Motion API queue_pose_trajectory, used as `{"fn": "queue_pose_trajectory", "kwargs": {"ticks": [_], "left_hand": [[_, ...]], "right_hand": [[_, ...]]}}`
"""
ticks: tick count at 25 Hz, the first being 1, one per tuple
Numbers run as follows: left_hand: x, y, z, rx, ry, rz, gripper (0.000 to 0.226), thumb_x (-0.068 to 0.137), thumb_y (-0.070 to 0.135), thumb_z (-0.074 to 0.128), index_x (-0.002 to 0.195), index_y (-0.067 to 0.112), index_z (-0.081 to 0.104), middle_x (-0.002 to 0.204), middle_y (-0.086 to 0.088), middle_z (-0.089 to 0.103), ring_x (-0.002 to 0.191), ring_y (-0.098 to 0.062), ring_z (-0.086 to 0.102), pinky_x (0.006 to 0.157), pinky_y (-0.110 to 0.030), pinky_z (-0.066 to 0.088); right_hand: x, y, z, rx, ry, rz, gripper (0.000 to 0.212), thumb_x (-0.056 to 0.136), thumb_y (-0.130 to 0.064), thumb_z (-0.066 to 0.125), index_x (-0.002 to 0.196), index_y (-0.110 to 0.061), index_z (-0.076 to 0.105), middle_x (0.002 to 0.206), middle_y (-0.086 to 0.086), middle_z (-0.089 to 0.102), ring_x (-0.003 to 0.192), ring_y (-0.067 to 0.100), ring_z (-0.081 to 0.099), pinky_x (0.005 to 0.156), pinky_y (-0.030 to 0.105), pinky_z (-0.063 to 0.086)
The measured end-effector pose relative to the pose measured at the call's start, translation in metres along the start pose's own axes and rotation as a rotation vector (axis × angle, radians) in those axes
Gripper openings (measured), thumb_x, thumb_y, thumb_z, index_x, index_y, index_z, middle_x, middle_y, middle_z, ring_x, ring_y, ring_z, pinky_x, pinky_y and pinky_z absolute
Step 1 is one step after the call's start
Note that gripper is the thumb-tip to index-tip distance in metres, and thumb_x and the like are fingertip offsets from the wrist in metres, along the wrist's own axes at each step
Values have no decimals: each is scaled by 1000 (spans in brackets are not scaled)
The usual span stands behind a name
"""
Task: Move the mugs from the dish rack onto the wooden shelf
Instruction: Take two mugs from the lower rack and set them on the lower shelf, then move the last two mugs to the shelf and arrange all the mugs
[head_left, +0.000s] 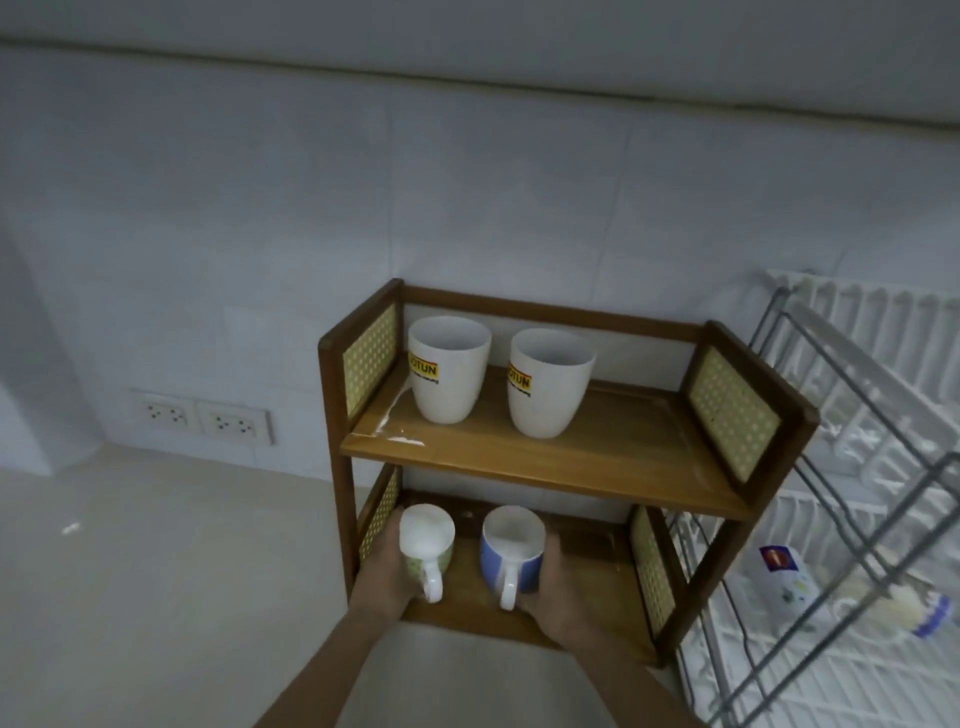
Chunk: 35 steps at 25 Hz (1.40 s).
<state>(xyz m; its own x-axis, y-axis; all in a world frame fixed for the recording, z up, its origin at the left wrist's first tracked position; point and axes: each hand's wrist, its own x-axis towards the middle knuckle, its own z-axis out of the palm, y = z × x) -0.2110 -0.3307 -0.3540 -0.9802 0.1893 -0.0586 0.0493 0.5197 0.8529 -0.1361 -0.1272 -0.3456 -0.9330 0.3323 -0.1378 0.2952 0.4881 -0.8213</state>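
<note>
A two-level wooden shelf (540, 457) with woven side panels stands against the tiled wall. Two tall white mugs with yellow logos (448, 369) (550, 382) stand on its top board. On the lower board my left hand (382, 569) is wrapped around a green patterned mug (427, 540) with a white handle. My right hand (558, 582) grips a blue mug (511, 551), its white handle turned toward me. Both mugs are upright. The white dish rack (852, 519) with a metal frame stands to the right of the shelf.
In the dish rack's lower tier lie a white patterned mug (784, 582) and another piece with a blue band (909, 605), both blurred. Two wall sockets (202, 415) sit low on the wall at left. A pale countertop (156, 571) extends left of the shelf.
</note>
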Motion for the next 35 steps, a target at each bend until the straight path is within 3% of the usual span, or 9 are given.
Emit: {"fn": "queue_pose_trajectory", "kwargs": {"ticks": [3, 7, 12, 15, 18, 22, 25, 30, 35], "left_hand": [[-30, 11, -5, 108, 58, 73, 68, 87, 5, 62, 146, 12, 29, 150, -11, 38, 138, -29, 35, 113, -42, 33], [-90, 54, 5, 231, 104, 364, 54, 84, -4, 59, 134, 12, 48, 141, -9, 45, 129, -25, 45, 104, -32, 39], [-169, 111, 51, 172, -104, 721, 32, 89, 5, 58, 117, 20, 62, 114, 2, 64, 99, -10, 62, 81, -29, 54], [-201, 148, 89, 145, -219, 879, 25, 91, 10, 56, 113, 19, 65, 107, 4, 68, 98, -1, 61, 83, -19, 51], [-223, 183, 133, 72, -379, 976, 26, 90, 7, 55, 111, 19, 66, 105, 7, 68, 98, 5, 58, 85, -10, 47], [-227, 215, 199, -73, -544, 790, 27, 91, 7, 55, 111, 23, 64, 106, 15, 64, 100, 4, 60, 85, -9, 47], [-198, 237, 250, -64, -421, 502, 32, 90, 5, 57, 119, 17, 59, 116, 5, 62, 108, -7, 59, 92, -22, 49], [-133, 261, 313, 272, -250, 211, 51, 88, 23, 60, 134, 12, 41, 132, -14, 49, 114, -30, 54, 82, -27, 41], [-95, 252, 348, 154, -248, 2, 60, 86, 36, 62, 135, 12, 38, 125, -13, 58, 105, -29, 62, 90, -41, 53]], "right_hand": [[-32, -4, -21, -32, -6, -62, 88, 75, -18, 78, 142, -27, 23, 151, 4, 34, 130, 11, 37, 102, 13, 31], [-103, 1, -59, -126, 74, -190, 82, 85, -11, 66, 150, -15, 15, 153, 4, 30, 138, 19, 32, 112, 31, 31], [-194, 23, -128, -100, 191, -390, 50, 86, -9, 63, 130, -28, 50, 127, -14, 50, 116, 0, 50, 93, 18, 47], [-220, 50, -178, -117, 280, -415, 41, 85, -4, 62, 108, -38, 60, 110, -25, 58, 103, -5, 57, 77, 10, 51], [-219, 85, -229, -186, 400, -384, 30, 84, -1, 64, 99, -26, 68, 96, -24, 62, 93, -4, 60, 66, 7, 49], [-176, 126, -297, -405, 402, -148, 27, 85, -14, 64, 112, -17, 65, 115, 4, 65, 104, 21, 61, 82, 32, 50], [-125, 143, -341, -560, 239, 95, 54, 88, -26, 61, 136, -8, 44, 139, 17, 47, 123, 33, 49, 97, 38, 44], [-66, 158, -366, -675, 197, 219, 76, 83, -37, 66, 141, -8, 27, 141, 20, 36, 127, 39, 41, 101, 48, 42], [-33, 186, -363, -738, 163, 272, 96, 75, -40, 74, 146, -19, 13, 146, 15, 29, 127, 38, 40, 95, 48, 44]]}}
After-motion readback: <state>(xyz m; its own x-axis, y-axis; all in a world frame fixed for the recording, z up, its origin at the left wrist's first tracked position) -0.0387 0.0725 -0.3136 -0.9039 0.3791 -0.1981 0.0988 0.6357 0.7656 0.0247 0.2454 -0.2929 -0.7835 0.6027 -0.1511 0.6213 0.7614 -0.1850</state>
